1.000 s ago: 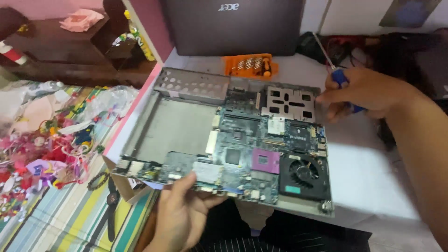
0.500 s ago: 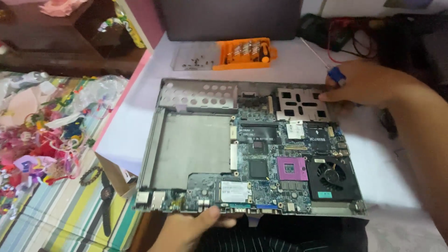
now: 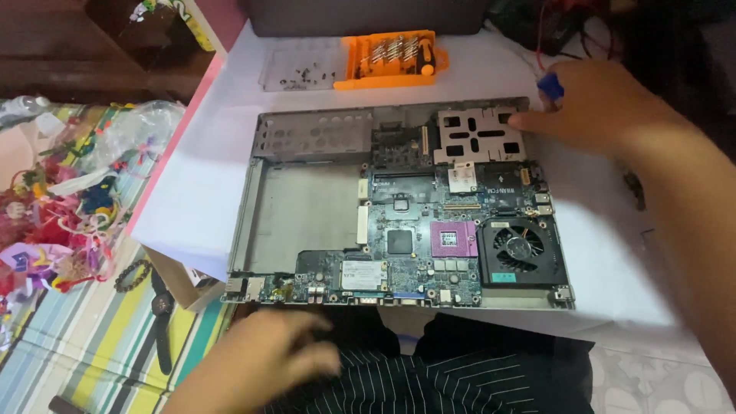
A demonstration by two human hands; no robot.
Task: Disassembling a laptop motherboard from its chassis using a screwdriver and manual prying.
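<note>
Here a white sheet-covered work surface (image 3: 207,192) fills the middle of the head view, with a striped, brightly coloured mat (image 3: 69,353) on the floor to the left, strewn with a tangle of pink and red scraps (image 3: 46,222), and a dark wristwatch (image 3: 161,307) lying near the surface's lower left corner. On the white surface rests the opened grey metal laptop base with its blue-green circuit board (image 3: 399,207); its long axis runs left to right across the view, the near long edge with its row of ports facing the person, the bare metal bay at the left and the black round cooling fan (image 3: 521,249) at the right near corner. Beyond it stand an orange plastic case of screwdriver bits (image 3: 387,57) and, just beside that on the left, a clear flat tray holding small dark screws (image 3: 299,73). The dark edge of another device (image 3: 368,19) is cut off by the top of the frame. The right hand (image 3: 590,107) rests at the far right corner of the base, fingers curled round a blue-handled screwdriver (image 3: 550,84), of which only the handle's end shows, with a fingertip touching the perforated silver plate (image 3: 479,136). The left hand (image 3: 261,364) is blurred, low in the view above a striped black garment (image 3: 429,383), just short of the base's near edge and apart from it; its fingers look loosely bent and hold nothing that can be made out.
</note>
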